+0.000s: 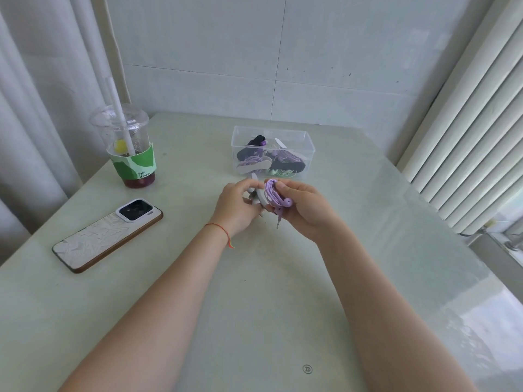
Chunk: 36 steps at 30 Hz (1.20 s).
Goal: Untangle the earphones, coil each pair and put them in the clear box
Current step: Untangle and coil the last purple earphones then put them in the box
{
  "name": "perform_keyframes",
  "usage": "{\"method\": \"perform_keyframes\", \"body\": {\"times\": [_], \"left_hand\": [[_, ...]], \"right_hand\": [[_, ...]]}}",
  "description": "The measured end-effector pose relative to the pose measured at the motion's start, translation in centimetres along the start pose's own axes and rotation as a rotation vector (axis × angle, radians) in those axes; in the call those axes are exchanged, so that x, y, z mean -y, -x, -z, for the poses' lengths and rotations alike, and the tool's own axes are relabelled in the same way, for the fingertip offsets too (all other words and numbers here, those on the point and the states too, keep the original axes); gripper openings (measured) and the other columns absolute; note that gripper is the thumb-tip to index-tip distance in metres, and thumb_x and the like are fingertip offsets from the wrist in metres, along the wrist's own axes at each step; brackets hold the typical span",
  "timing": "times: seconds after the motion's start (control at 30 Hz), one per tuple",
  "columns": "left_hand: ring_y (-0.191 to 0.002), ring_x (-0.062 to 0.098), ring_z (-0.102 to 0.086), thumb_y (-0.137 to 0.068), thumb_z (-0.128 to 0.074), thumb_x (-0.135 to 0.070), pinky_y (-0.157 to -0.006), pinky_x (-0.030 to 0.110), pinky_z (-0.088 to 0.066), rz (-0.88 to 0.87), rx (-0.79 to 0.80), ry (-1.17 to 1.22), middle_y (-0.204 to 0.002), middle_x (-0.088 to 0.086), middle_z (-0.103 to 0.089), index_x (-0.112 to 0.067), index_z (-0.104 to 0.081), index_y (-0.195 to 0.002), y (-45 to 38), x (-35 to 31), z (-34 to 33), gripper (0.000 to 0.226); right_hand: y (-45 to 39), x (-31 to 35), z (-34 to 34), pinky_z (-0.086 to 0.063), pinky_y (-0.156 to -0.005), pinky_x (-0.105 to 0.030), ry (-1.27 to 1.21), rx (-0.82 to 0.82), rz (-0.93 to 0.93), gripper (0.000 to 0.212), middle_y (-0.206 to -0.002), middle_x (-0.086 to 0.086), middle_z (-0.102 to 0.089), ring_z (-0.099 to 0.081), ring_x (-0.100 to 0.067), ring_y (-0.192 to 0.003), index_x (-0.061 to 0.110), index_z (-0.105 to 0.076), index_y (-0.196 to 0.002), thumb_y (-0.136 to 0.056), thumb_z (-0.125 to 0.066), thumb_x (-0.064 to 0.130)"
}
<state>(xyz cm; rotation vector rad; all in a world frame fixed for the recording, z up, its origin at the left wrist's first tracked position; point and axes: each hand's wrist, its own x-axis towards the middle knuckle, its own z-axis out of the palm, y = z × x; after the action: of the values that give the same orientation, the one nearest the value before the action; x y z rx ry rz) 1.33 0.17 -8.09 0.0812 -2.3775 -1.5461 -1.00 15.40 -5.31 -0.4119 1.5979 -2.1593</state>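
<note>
A coiled pair of purple earphones (pixel 273 195) is held above the table's middle, its plug hanging down. My right hand (pixel 304 207) grips the coil, thumb on top. My left hand (pixel 236 206) pinches a pale grey strap (pixel 258 198) that lies against the coil's left side. Just behind the hands stands the clear box (pixel 310 144), open on top, holding several coiled earphones in purple, black and green with pale straps.
A plastic cup (pixel 128 145) with a straw and green sleeve stands at the back left. A phone (pixel 106 236) lies face down at the left. The pale table (pixel 254 306) meets a tiled wall behind; a radiator (pixel 467 137) stands at the right.
</note>
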Motion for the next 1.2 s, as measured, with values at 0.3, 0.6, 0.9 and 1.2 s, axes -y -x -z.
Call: {"method": "perform_keyframes", "body": {"times": [0.3,0.6,0.9,1.2], "left_hand": [[-0.099,0.020,-0.050,-0.080,-0.074,-0.013,-0.089,0.021,-0.037,-0.191,-0.014,-0.444,-0.095,0.001,-0.064,-0.022,-0.078,-0.091,-0.3,0.8,0.3,0.015],[-0.106,0.024,-0.054,-0.084,-0.075,-0.022,-0.090,0.023,-0.037,-0.165,0.120,-0.278,-0.097,-0.003,-0.073,-0.020,-0.077,-0.102,-0.5,1.6,0.8,0.018],[-0.074,0.009,-0.058,-0.078,-0.080,-0.034,-0.071,0.023,-0.041,0.027,0.023,-0.036,-0.072,-0.006,-0.069,-0.024,-0.074,-0.067,-0.1,0.6,0.7,0.017],[-0.087,0.027,-0.070,-0.084,-0.068,0.003,-0.058,0.027,-0.053,0.086,0.188,0.295,-0.097,0.013,-0.074,-0.009,-0.065,-0.118,0.5,-1.1,0.6,0.036]], "right_hand": [[0.1,1.0,0.8,-0.044,-0.065,-0.027,0.526,-0.266,0.129,0.027,-0.062,0.000,-0.055,-0.050,-0.013,-0.058,0.019,-0.072,-0.081,-0.095,-0.053,0.008],[-0.5,0.9,1.4,-0.049,-0.068,-0.032,0.769,-0.385,0.216,0.021,-0.068,0.001,-0.058,-0.053,-0.012,-0.056,0.008,-0.071,-0.095,-0.095,-0.050,0.006],[1.1,2.8,1.2,-0.043,-0.064,-0.020,0.818,-0.131,0.168,0.023,-0.077,0.004,-0.068,-0.053,-0.009,-0.065,0.015,-0.075,-0.093,-0.093,-0.054,0.006],[1.5,3.1,-0.4,-0.051,-0.069,-0.018,0.718,-0.037,0.208,0.020,-0.084,-0.001,-0.073,-0.066,-0.007,-0.072,0.013,-0.074,-0.100,-0.094,-0.056,0.004]]}}
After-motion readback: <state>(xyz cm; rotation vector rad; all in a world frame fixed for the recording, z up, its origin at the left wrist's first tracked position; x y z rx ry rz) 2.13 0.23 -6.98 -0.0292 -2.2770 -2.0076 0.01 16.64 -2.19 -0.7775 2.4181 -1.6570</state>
